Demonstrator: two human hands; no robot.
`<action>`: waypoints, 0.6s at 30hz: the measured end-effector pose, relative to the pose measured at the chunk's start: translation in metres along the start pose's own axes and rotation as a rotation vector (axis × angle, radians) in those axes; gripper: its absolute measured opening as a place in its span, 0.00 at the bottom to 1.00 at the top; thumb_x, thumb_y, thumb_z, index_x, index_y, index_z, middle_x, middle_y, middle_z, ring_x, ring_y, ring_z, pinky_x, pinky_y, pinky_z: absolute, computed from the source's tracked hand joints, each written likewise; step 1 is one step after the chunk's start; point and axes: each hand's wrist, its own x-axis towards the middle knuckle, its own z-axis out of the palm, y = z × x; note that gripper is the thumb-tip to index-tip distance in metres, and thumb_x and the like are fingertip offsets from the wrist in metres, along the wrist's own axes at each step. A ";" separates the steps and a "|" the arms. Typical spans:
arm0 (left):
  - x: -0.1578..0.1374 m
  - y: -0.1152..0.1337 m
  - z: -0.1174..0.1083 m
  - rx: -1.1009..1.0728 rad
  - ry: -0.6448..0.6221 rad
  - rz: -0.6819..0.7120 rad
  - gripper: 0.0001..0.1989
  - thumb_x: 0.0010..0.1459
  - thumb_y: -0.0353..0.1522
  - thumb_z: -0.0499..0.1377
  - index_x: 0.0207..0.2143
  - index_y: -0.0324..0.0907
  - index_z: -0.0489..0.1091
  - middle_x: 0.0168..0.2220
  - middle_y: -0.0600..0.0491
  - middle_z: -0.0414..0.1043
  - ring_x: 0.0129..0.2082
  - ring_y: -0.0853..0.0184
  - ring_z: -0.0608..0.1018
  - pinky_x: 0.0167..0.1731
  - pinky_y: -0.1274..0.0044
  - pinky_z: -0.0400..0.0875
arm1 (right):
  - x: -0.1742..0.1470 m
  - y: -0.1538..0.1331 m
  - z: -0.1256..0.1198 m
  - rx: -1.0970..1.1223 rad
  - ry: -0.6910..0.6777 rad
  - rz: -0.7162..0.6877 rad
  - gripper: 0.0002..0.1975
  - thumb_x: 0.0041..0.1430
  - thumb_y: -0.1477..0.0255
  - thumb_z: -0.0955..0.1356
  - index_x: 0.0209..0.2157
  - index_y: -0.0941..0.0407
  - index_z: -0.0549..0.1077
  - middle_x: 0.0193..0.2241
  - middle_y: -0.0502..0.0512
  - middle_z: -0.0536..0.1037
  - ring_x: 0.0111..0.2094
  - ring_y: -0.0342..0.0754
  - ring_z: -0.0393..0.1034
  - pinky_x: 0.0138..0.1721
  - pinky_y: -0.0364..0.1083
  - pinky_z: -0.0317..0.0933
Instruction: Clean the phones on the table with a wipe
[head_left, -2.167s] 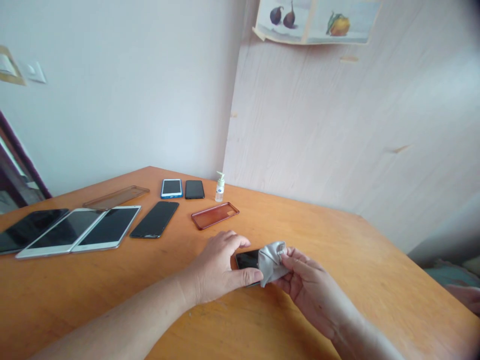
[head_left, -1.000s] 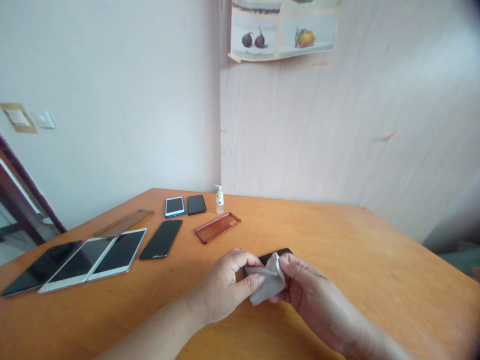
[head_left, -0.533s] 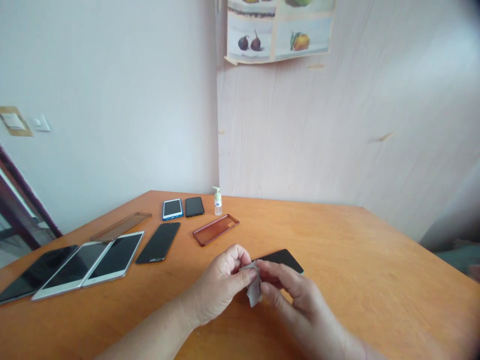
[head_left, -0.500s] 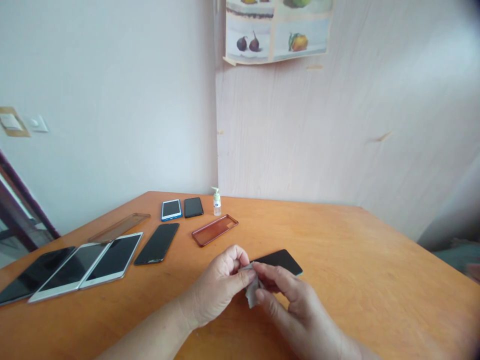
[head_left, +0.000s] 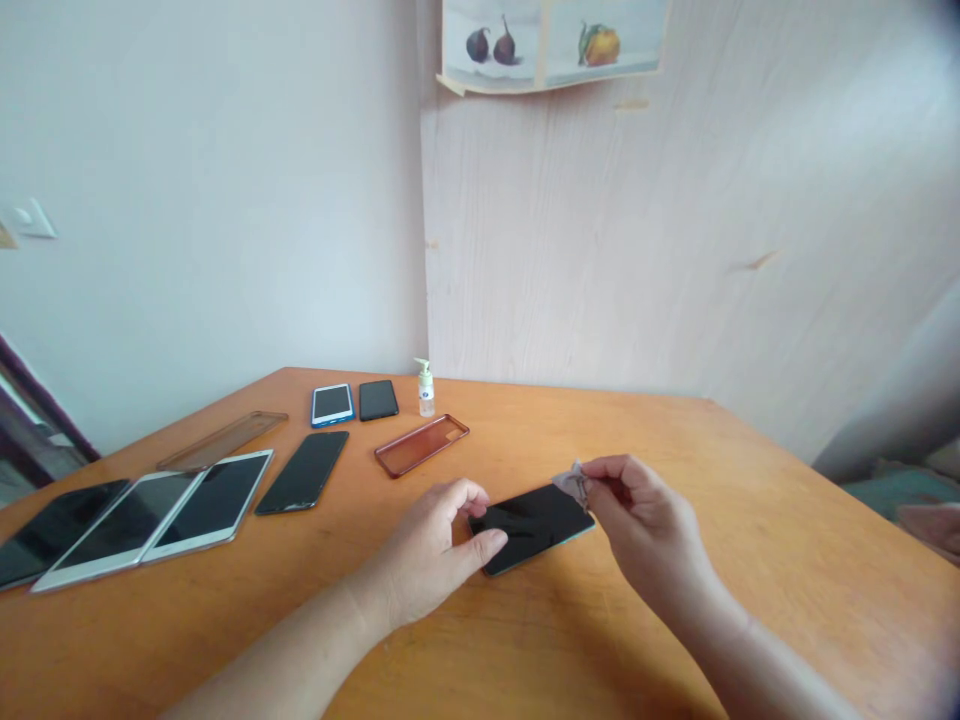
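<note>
A black smartphone (head_left: 534, 528) lies screen up on the wooden table in front of me. My left hand (head_left: 442, 550) is at its left end, thumb and fingers apart, with the thumb over the near left corner; whether it touches the glass I cannot tell. Between the thumb and fingers of my right hand (head_left: 637, 505) is a small crumpled grey-white wipe (head_left: 571, 484), above the phone's far right corner. Beyond my left hand lies an empty reddish-brown phone case (head_left: 420, 447).
A pump bottle (head_left: 426, 388) stands at the back beside a small black phone (head_left: 379, 400) and a blue-cased phone (head_left: 332, 404). Leftward lie another black phone (head_left: 304, 474), several larger devices and a clear brownish case (head_left: 225, 440). Another person's hand (head_left: 930, 525) shows at the right edge.
My hands have separated. The right hand has moved right and up with the wipe, while the left has let go of it and opened beside the phone. The view has tilted down slightly.
</note>
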 end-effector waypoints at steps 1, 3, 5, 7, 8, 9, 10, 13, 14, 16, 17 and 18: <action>0.000 -0.002 0.000 0.073 -0.001 0.001 0.18 0.55 0.39 0.65 0.46 0.44 0.66 0.47 0.49 0.71 0.49 0.59 0.72 0.52 0.68 0.64 | 0.003 0.003 -0.002 -0.083 0.007 -0.029 0.06 0.60 0.69 0.66 0.37 0.54 0.74 0.31 0.52 0.77 0.32 0.48 0.71 0.33 0.46 0.63; -0.001 -0.004 0.000 0.198 -0.029 -0.002 0.29 0.48 0.39 0.69 0.51 0.45 0.65 0.51 0.48 0.69 0.53 0.55 0.70 0.54 0.65 0.63 | 0.008 0.010 -0.005 -0.231 -0.044 -0.092 0.06 0.60 0.72 0.65 0.34 0.54 0.74 0.31 0.51 0.76 0.32 0.47 0.71 0.33 0.45 0.62; -0.002 -0.004 0.000 0.290 -0.055 0.003 0.34 0.43 0.38 0.71 0.52 0.45 0.64 0.53 0.47 0.68 0.54 0.53 0.69 0.55 0.63 0.63 | 0.009 0.016 -0.005 -0.347 -0.144 -0.137 0.08 0.59 0.75 0.63 0.32 0.53 0.73 0.32 0.52 0.75 0.33 0.47 0.70 0.35 0.45 0.62; -0.003 -0.004 0.000 0.339 -0.060 0.008 0.33 0.42 0.36 0.70 0.52 0.44 0.65 0.53 0.46 0.69 0.54 0.52 0.69 0.55 0.63 0.63 | 0.009 0.022 -0.004 -0.447 -0.234 -0.150 0.09 0.59 0.76 0.62 0.30 0.54 0.73 0.33 0.53 0.75 0.34 0.48 0.70 0.36 0.45 0.63; -0.003 -0.004 0.000 0.348 -0.057 0.010 0.33 0.42 0.36 0.70 0.52 0.44 0.65 0.53 0.46 0.69 0.54 0.52 0.69 0.55 0.63 0.64 | 0.009 0.023 -0.003 -0.497 -0.266 -0.153 0.10 0.59 0.77 0.62 0.30 0.54 0.74 0.33 0.54 0.75 0.35 0.48 0.71 0.37 0.46 0.63; -0.002 -0.004 0.000 0.349 -0.051 0.014 0.32 0.43 0.35 0.69 0.52 0.44 0.65 0.53 0.46 0.69 0.54 0.53 0.70 0.55 0.63 0.63 | 0.008 0.024 -0.002 -0.546 -0.296 -0.158 0.10 0.59 0.77 0.62 0.30 0.54 0.74 0.33 0.55 0.75 0.36 0.49 0.71 0.38 0.46 0.63; -0.002 -0.005 0.000 0.346 -0.046 0.020 0.31 0.43 0.34 0.68 0.51 0.44 0.65 0.53 0.47 0.69 0.54 0.53 0.70 0.55 0.64 0.63 | 0.007 0.023 -0.001 -0.588 -0.323 -0.167 0.11 0.59 0.78 0.62 0.31 0.55 0.75 0.33 0.56 0.76 0.37 0.50 0.71 0.39 0.46 0.64; -0.001 -0.008 0.002 0.325 -0.032 0.033 0.30 0.42 0.34 0.68 0.50 0.44 0.66 0.51 0.47 0.70 0.53 0.54 0.71 0.54 0.65 0.65 | -0.005 0.008 0.005 -0.659 -0.422 -0.236 0.14 0.60 0.80 0.61 0.37 0.56 0.77 0.37 0.58 0.78 0.42 0.52 0.72 0.45 0.48 0.65; -0.001 -0.008 0.003 0.319 -0.026 0.033 0.30 0.42 0.34 0.69 0.50 0.44 0.66 0.51 0.47 0.70 0.52 0.54 0.71 0.53 0.65 0.66 | -0.011 0.000 0.008 -0.660 -0.466 -0.268 0.16 0.61 0.79 0.60 0.41 0.56 0.78 0.41 0.58 0.79 0.45 0.52 0.72 0.48 0.49 0.64; -0.001 -0.009 0.005 0.311 -0.012 0.035 0.31 0.41 0.33 0.68 0.50 0.44 0.66 0.50 0.47 0.71 0.50 0.53 0.72 0.51 0.65 0.67 | -0.025 -0.018 0.015 -0.638 -0.574 -0.332 0.18 0.64 0.76 0.61 0.52 0.55 0.75 0.52 0.59 0.76 0.54 0.54 0.69 0.56 0.52 0.61; -0.001 -0.010 0.006 0.308 -0.001 0.039 0.30 0.42 0.33 0.68 0.50 0.44 0.65 0.49 0.47 0.71 0.50 0.53 0.73 0.51 0.64 0.67 | -0.031 -0.027 0.018 -0.628 -0.645 -0.360 0.20 0.66 0.73 0.61 0.57 0.56 0.71 0.58 0.60 0.72 0.59 0.55 0.65 0.59 0.55 0.58; -0.001 -0.010 0.006 0.305 0.011 0.044 0.29 0.43 0.33 0.67 0.50 0.44 0.65 0.49 0.47 0.71 0.50 0.53 0.73 0.51 0.64 0.67 | -0.037 -0.034 0.020 -0.616 -0.719 -0.380 0.22 0.67 0.69 0.61 0.60 0.56 0.68 0.61 0.60 0.68 0.62 0.56 0.61 0.62 0.57 0.55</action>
